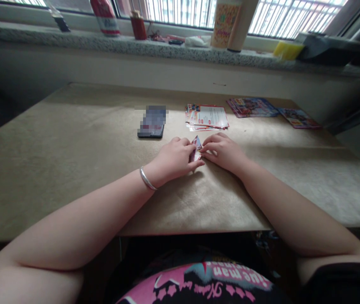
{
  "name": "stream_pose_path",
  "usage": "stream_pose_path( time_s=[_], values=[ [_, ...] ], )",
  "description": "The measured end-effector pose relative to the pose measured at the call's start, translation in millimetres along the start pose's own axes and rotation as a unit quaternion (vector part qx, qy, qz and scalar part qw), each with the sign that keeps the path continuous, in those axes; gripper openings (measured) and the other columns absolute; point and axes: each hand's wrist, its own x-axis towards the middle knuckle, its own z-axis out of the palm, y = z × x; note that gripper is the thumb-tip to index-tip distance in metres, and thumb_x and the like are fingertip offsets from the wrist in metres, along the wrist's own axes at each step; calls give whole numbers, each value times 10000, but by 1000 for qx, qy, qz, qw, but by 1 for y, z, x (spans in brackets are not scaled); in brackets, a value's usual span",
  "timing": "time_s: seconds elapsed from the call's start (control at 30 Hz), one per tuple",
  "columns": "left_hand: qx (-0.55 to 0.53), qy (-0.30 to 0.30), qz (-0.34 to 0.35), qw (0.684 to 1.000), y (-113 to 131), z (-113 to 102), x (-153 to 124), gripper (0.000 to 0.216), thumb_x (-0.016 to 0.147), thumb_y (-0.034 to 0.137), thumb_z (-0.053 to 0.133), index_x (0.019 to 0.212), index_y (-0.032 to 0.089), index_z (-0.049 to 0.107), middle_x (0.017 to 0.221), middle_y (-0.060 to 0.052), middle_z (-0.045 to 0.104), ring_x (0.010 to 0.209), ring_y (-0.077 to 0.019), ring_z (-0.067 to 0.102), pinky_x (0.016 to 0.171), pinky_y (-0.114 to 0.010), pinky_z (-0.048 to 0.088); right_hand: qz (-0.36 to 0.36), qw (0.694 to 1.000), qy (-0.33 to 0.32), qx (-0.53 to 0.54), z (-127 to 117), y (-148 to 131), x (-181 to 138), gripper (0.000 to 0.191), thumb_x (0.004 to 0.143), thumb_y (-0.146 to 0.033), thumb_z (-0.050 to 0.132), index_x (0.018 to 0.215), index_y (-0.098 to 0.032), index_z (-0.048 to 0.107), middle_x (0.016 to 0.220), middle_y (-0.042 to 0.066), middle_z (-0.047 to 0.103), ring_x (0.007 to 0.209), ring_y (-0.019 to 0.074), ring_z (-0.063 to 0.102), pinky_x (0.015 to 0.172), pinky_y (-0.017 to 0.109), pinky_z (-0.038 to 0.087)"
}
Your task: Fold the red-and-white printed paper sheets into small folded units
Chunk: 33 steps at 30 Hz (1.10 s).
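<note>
A small folded piece of printed paper [196, 148], red and white, stands on the brown paper-covered table [72, 160] between my two hands. My left hand [174, 159], with a silver bangle on its wrist, has its fingers curled round the folded paper from the left. From the right, my right hand [224, 151] pinches the same paper with its fingertips. Both hands rest on the table, touching each other at the paper.
A dark phone [151, 123] lies just beyond my hands. Behind it sits a stack of printed leaflets [207, 117], with two more leaflets [251, 107] [299, 118] at the far right. The windowsill [104, 42] holds cups, a carton and a yellow sponge.
</note>
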Motion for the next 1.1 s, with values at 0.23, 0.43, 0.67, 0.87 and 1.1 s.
stream_pose_path(
  time_s=[0.23, 0.43, 0.67, 0.87, 1.1],
  values=[
    [-80, -4, 42, 996, -21, 9, 8, 365, 892, 351, 600, 1179, 125, 603, 1123, -109, 674, 1099, -239, 595, 980, -357, 479, -37, 999, -10, -7, -2, -5, 0, 169, 902, -300, 612, 956, -216, 749, 1028, 68, 721, 1048, 240, 563, 949, 388, 465],
    [-165, -27, 111, 980, -37, 14, 16, 166, 909, 253, 589, 1034, 168, 657, 1132, -87, 678, 1055, -194, 624, 941, -315, 485, -39, 999, -1, -9, 0, -2, 0, 151, 896, -268, 610, 954, -236, 745, 1008, 56, 729, 1035, 243, 577, 917, 387, 473],
    [-45, 102, 124, 986, -36, 18, 17, 193, 945, 296, 568, 951, 245, 754, 1020, -54, 714, 929, -205, 617, 857, -355, 461, -16, 999, -8, -34, -1, -4, 0, 147, 891, -280, 626, 929, -243, 764, 954, 52, 728, 959, 234, 582, 855, 366, 467],
    [31, 74, 107, 991, -25, 13, 15, 186, 927, 196, 543, 882, 170, 721, 855, -59, 697, 788, -181, 608, 733, -306, 455, 1, 998, -15, -53, 0, -6, 1, 172, 893, -323, 635, 972, -234, 760, 964, 65, 717, 934, 236, 566, 817, 361, 449],
    [36, 61, 81, 994, -21, 12, 14, 195, 936, 197, 513, 877, 153, 694, 874, -62, 686, 818, -190, 626, 722, -292, 475, -9, 998, -24, -63, 2, -10, 4, 223, 933, -343, 572, 988, -226, 753, 992, 74, 719, 955, 233, 567, 805, 347, 437]
  ],
)
